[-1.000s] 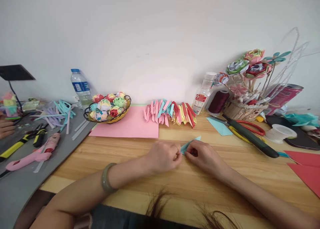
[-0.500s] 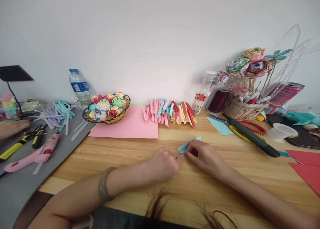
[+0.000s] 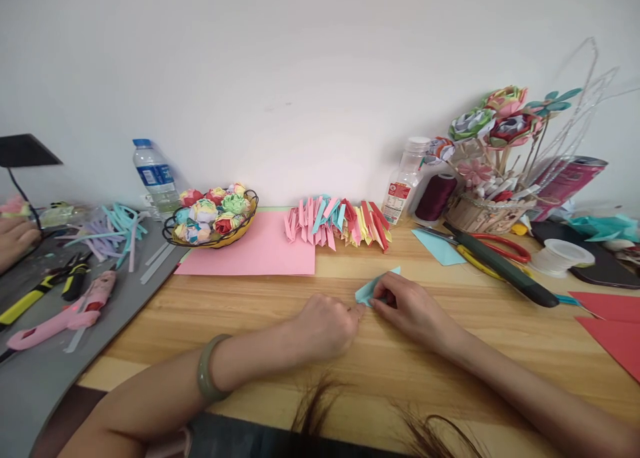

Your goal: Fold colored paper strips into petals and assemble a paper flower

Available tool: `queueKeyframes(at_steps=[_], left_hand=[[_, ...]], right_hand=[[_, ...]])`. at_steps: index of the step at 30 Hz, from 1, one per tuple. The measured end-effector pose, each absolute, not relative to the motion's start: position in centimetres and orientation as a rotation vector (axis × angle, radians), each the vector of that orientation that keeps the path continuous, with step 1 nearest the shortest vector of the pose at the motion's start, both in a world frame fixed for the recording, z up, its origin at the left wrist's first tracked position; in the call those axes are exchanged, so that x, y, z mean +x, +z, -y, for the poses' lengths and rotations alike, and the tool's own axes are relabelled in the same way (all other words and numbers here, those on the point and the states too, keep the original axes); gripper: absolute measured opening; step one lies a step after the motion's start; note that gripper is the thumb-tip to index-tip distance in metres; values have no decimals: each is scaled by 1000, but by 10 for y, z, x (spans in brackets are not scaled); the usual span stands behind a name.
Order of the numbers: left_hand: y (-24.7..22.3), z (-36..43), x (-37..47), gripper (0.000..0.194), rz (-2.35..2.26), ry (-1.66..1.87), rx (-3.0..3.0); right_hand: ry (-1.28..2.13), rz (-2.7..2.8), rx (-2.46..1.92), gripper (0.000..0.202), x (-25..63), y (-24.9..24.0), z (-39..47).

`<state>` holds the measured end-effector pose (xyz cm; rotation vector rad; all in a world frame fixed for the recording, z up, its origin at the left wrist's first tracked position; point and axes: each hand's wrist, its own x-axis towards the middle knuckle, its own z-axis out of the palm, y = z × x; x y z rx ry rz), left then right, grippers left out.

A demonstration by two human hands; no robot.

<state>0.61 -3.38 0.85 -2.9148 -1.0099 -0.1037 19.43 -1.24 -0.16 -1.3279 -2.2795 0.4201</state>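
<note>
A small folded piece of light blue paper [image 3: 369, 290] lies low over the wooden table in the middle of the head view. My right hand [image 3: 411, 306] is closed on it from the right, with thumb and fingers pinched together and covering part of it. From the left, my left hand [image 3: 327, 326] meets the paper's lower end, its fingers curled in and the fingertips at the edge. How tightly those left fingertips grip is hard to see. Behind the paper lies a row of folded paper pieces [image 3: 336, 223] in pink, blue, red and yellow.
A basket of paper flowers [image 3: 213, 217] stands on pink sheets [image 3: 280, 261]. Scissors [image 3: 500, 261], a blue sheet [image 3: 440, 247] and red paper [image 3: 613, 341] lie to the right. At left are a pink glue gun [image 3: 65, 318], pliers [image 3: 40, 291] and another person's hand [image 3: 17, 241].
The view has shifted slightly. My hands stay at the blue paper, which shows a little more of its face now. The other person's hand at the far left has moved a little.
</note>
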Motion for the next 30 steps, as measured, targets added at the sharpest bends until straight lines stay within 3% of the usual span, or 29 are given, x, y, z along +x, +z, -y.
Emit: queueKeyframes(at_steps=[10,15,24,30], left_hand=[[11,28,2,29,1286,-65,-2784],[15,21,6,30,1363,-226,-2798],[2,8,1,29,934,-547,-2911],[-5,6,1,27,802,-603,-2868]], right_hand=[[206,2727,-872,27,208,21,27],[357,2784,-881,26,197,27,36],[507,2224,-1393,24,199,18,19],[576,2190,-1585,17,196,18,14]])
